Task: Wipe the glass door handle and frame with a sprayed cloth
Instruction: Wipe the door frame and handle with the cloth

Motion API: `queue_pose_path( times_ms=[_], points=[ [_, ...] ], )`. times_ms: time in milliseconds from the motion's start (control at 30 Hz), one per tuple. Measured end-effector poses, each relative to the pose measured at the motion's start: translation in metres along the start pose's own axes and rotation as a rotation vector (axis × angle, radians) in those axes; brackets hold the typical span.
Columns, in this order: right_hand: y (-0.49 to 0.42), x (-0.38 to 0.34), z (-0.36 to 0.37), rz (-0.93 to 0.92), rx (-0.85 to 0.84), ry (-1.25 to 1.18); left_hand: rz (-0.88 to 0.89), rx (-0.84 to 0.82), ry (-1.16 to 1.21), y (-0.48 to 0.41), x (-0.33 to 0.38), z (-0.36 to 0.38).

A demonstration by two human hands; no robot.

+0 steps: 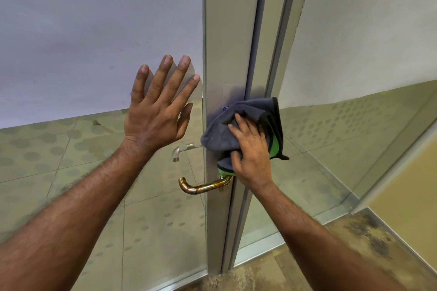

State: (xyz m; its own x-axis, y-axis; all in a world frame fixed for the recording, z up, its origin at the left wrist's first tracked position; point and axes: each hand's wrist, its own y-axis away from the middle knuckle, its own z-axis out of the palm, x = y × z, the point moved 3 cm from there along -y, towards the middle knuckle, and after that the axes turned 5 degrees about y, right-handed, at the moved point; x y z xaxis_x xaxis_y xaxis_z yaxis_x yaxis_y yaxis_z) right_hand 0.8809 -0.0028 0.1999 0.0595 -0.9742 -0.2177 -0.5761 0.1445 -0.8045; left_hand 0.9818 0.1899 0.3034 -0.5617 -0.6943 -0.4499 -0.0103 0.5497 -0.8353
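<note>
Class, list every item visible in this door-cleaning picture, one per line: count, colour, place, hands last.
frame: one, silver-grey, upright at centre.
glass door: one, clear, left of the frame.
cloth: one, grey with green and black edging, against the frame.
handle: one, brass-coloured, at the frame below the cloth.
far handle: one, silver, seen through the glass door.
floor: one, speckled brown, bottom right.
left hand: one, flat on the glass door, fingers spread.
right hand: one, holding the cloth against the frame.
</note>
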Motion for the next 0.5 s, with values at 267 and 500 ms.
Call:
queue_pose_path(
  times_ms=[267, 500],
  points=[
    [-0.024, -0.034, 0.011, -0.059, -0.019, 0.019, 0.007, 0.029, 0.017, 0.000, 0.001, -0.001],
    [0.018, 0.009, 0.010, 0.063, -0.062, 0.115, -0.001, 0.003, 0.003, 0.001, 0.003, 0.001]
  ],
)
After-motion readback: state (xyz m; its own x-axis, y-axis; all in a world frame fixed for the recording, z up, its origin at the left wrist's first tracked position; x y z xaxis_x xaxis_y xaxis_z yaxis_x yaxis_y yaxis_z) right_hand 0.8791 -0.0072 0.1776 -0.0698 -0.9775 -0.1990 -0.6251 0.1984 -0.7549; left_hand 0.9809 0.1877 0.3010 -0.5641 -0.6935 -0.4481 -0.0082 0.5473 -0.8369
